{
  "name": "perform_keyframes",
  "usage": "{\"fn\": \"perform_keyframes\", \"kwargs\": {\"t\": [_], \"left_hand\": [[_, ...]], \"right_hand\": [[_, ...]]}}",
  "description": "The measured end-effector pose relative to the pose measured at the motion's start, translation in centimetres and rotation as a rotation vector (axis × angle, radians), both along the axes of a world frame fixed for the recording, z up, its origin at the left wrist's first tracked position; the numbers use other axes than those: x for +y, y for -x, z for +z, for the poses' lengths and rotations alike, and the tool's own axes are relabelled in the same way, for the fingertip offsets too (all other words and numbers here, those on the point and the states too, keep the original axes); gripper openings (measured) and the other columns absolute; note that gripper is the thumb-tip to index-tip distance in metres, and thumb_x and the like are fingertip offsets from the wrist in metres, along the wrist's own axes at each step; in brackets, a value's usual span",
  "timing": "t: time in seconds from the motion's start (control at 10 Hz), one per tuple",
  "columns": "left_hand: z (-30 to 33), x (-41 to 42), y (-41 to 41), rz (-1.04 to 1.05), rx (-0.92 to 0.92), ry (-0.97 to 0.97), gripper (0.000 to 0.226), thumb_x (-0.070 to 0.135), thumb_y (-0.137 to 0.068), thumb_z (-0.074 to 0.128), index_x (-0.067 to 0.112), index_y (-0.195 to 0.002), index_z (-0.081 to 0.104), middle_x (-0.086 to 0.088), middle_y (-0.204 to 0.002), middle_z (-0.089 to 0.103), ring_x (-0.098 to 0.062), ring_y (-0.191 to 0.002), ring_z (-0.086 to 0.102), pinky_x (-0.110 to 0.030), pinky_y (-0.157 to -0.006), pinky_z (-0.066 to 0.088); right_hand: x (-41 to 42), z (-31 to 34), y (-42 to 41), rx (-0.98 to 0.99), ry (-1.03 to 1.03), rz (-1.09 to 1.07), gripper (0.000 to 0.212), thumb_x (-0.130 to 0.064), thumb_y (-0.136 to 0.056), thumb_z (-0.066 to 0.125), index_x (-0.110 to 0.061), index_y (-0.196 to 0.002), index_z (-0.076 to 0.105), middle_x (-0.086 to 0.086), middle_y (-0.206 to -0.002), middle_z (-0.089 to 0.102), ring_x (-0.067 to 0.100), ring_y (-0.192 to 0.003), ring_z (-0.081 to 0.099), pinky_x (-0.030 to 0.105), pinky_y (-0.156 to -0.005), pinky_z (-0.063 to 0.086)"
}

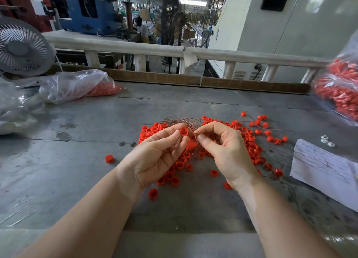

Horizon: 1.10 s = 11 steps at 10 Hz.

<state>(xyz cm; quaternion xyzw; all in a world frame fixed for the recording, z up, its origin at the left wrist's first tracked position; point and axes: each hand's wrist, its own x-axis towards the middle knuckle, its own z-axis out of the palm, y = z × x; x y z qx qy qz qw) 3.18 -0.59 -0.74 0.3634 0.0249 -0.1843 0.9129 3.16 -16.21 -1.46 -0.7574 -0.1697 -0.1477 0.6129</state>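
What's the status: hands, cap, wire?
Left hand pinches red cap. Right hand pinches thin wire beside the cap. Loose caps piled underneath, nothing blocking.

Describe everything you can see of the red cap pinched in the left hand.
The red cap is a small, round, short-walled ring of what looks like red plastic, its open side facing the camera. The left hand pinches it between thumb and fingertips, above the pile of caps on the grey table. The right hand pinches a thin wire beside it; whether they touch is unclear.
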Motion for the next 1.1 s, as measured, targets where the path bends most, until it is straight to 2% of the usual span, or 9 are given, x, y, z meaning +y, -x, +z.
{"fn": "perform_keyframes", "kwargs": {"t": [0.3,0.6,1.1], "left_hand": [[0.05,-0.02,-0.03,0.010,-0.004,-0.019,0.021,0.001,-0.068,0.057,0.007,-0.073,0.077,-0.010,-0.069,0.067,-0.013,-0.064,0.069,-0.019,-0.055,0.056],[0.02,-0.05,-0.05,0.009,0.001,-0.038,0.023,-0.001,-0.068,0.055,0.004,-0.076,0.076,-0.011,-0.070,0.067,-0.013,-0.065,0.069,-0.018,-0.056,0.056],[0.02,-0.04,0.03,-0.012,-0.020,-0.062,0.024,-0.002,-0.068,0.055,0.004,-0.078,0.076,-0.012,-0.072,0.069,-0.014,-0.067,0.070,-0.018,-0.056,0.055]], "right_hand": [[0.05,0.11,0.10,0.009,0.032,0.007,0.026,-0.001,-0.086,0.062,-0.023,-0.073,0.067,-0.020,-0.061,0.060,-0.004,-0.058,0.049,0.010,-0.059,0.039],[0.02,0.32,0.22,0.041,-0.029,0.037,0.027,0.002,-0.085,0.061,-0.020,-0.070,0.068,-0.009,-0.060,0.058,0.002,-0.055,0.048,0.012,-0.053,0.039],[0.19,0.49,0.39,0.067,0.031,-0.014,0.025,-0.001,-0.085,0.063,-0.021,-0.070,0.068,-0.012,-0.058,0.060,0.000,-0.058,0.052,0.013,-0.059,0.043]]}}
